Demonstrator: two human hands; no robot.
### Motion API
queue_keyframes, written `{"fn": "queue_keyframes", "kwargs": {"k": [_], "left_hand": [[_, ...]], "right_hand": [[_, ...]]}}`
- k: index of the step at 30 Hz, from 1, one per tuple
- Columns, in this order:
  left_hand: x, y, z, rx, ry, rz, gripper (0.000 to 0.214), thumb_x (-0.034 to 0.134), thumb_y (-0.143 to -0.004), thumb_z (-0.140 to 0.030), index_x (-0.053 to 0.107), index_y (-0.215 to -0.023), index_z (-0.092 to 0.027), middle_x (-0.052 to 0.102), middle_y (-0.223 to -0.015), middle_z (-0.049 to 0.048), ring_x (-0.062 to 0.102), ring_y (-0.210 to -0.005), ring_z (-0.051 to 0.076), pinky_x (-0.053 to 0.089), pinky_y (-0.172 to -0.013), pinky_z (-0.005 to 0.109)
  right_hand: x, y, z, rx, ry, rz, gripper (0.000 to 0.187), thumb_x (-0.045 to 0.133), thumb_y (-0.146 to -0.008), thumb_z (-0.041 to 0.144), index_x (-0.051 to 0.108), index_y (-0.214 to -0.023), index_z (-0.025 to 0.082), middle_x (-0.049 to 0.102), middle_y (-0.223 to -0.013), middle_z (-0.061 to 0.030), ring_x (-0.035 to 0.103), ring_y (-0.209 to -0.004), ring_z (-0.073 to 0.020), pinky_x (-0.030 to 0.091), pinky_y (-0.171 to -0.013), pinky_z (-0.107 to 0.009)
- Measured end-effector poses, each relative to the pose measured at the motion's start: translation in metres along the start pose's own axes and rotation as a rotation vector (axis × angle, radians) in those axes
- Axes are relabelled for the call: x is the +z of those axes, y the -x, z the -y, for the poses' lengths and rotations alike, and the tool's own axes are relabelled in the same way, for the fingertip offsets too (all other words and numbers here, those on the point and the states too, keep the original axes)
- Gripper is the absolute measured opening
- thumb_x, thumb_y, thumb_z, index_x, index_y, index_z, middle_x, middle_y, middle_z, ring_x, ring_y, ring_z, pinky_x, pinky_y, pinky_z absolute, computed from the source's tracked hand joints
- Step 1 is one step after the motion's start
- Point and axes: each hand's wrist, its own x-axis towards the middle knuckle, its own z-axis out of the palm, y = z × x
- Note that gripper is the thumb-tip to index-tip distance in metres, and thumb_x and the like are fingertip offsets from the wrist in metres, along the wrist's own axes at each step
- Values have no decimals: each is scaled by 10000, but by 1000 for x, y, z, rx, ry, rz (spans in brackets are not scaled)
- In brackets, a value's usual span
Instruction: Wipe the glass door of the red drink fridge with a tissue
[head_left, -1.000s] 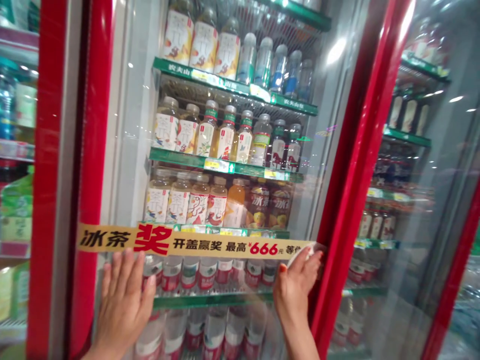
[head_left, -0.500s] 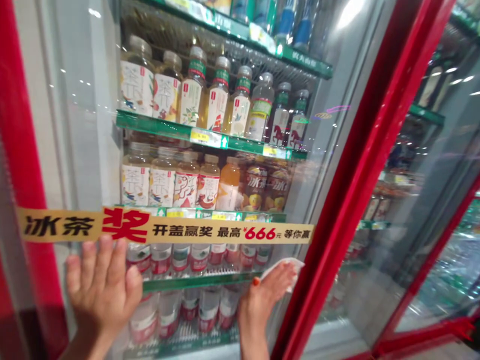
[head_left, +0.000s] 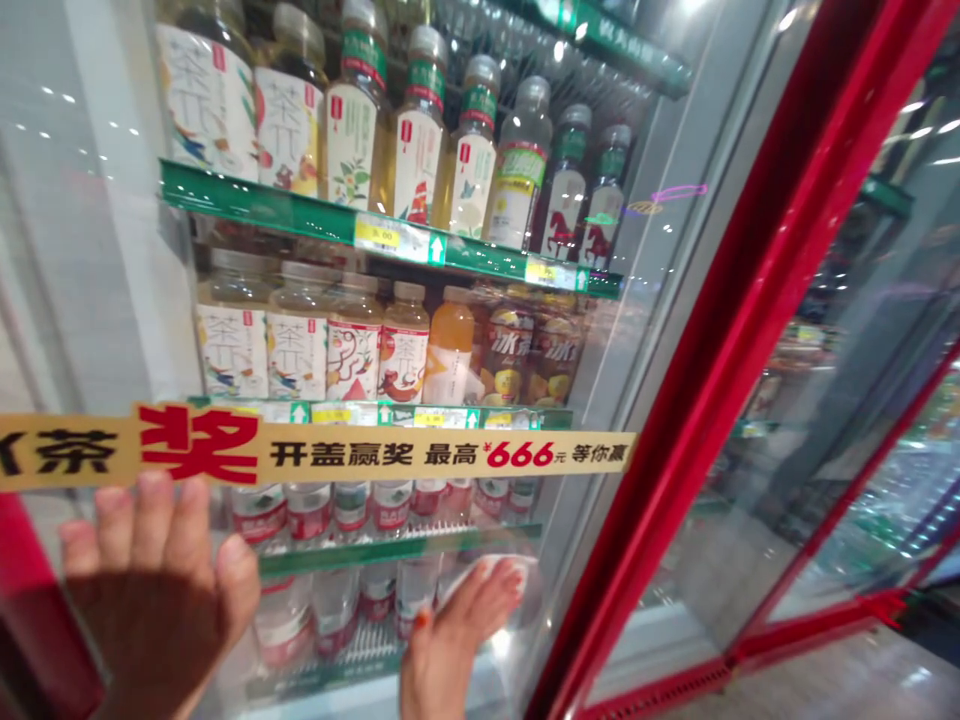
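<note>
My left hand [head_left: 154, 590] lies flat against the glass door [head_left: 600, 360] with its fingers spread, just below the yellow printed strip [head_left: 420, 455]. It holds nothing. Lower and to the right, my right hand [head_left: 461, 630] presses a white cloth or tissue [head_left: 517, 575] to the glass. Its fingers stretch over the cloth, and much of the cloth is hidden beneath them. Behind the glass, near both hands, bottles with red and white labels [head_left: 281, 620] stand on the lower shelves.
A red door frame [head_left: 720, 380] runs slanting along the right side of the glass. Green-edged shelves [head_left: 300, 215] inside carry several rows of tea bottles [head_left: 352, 130]. Another glass-fronted cooler [head_left: 750, 520] stands at the right, above a stretch of floor [head_left: 847, 670].
My right hand has slid down and left on the glass with the white cloth. My left hand stays flat under the strip, appearing lower left as the view has come closer.
</note>
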Motion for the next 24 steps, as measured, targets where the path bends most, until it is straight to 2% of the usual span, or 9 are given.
{"fn": "queue_keyframes", "kwargs": {"k": [2, 4, 9, 11, 13, 16, 18, 22, 24], "left_hand": [[-1, 0, 0, 22, -13, 3, 923, 506, -936, -428, 107, -1767, -483, 51, -1884, -198, 87, -1765, 355, 56, -1443, 613], [-1, 1, -1, 38, -28, -7, 922, 509, -941, -419, 113, -1772, -456, 56, -1891, -173, 86, -1765, 349, 59, -1443, 610], [1, 1, -1, 59, -53, -24, 889, 475, -971, -388, 112, -1783, -394, 59, -1901, -117, 82, -1768, 349, 70, -1446, 643], [2, -1, 0, 116, -79, -45, 889, 496, -972, -357, 145, -1788, -307, 87, -1906, -38, 93, -1767, 361, 85, -1448, 650], [2, -3, 2, 168, -106, -64, 890, 539, -962, -310, 200, -1778, -209, 138, -1899, 50, 115, -1763, 368, 97, -1449, 643], [2, -7, 4, 218, -131, -95, 891, 588, -943, -252, 247, -1758, -138, 175, -1885, 116, 121, -1764, 346, 87, -1455, 590], [2, -8, 4, 253, -138, -125, 883, 607, -941, -237, 271, -1750, -125, 193, -1881, 120, 128, -1765, 320, 85, -1461, 536], [5, -8, 0, 235, -142, -168, 854, 612, -964, -212, 291, -1754, -186, 243, -1873, 65, 192, -1754, 262, 117, -1464, 481], [6, -7, -1, 192, -148, -186, 853, 612, -973, -209, 284, -1760, -251, 258, -1865, 30, 215, -1748, 238, 142, -1463, 490]], "right_hand": [[3, 34, 22, -215, -51, 85, 936, 417, -1027, 795, 347, -1763, 222, 557, -1679, -206, 107, -1743, -467, 174, -1288, -916], [0, 59, 15, -305, -59, 63, 869, 374, -1055, 741, 347, -1764, 240, 661, -1581, -174, 107, -1752, -417, 126, -1328, -879], [-11, 26, -53, 140, 70, -50, 862, 313, -1105, 598, 32, -1805, 182, 330, -1799, -281, 122, -1720, -536, 296, -1214, -942], [-8, 7, -44, 197, 84, -13, 914, 359, -1100, 625, 41, -1798, 127, 240, -1809, -340, 175, -1685, -608, 340, -1152, -959], [-4, 9, -14, 98, 40, 80, 952, 348, -1081, 733, 166, -1790, 124, 347, -1762, -350, 270, -1648, -627, 358, -1117, -967], [-4, 32, 18, -185, -70, 136, 902, 329, -1054, 818, 296, -1771, 272, 643, -1583, -227, 425, -1600, -563, 401, -1110, -937], [-9, 30, 6, -188, -38, 29, 841, 345, -1067, 771, 225, -1778, 337, 672, -1563, -184, 450, -1596, -538, 442, -1103, -906], [-23, -66, -48, 119, 121, -211, 815, 203, -1110, 637, -31, -1791, 254, 159, -1863, -210, 152, -1721, -528, 351, -1181, -923], [-29, -124, -43, 167, 106, -173, 826, 214, -1120, 620, -32, -1795, 213, 21, -1876, -204, 58, -1736, -510, 291, -1232, -913]]}}
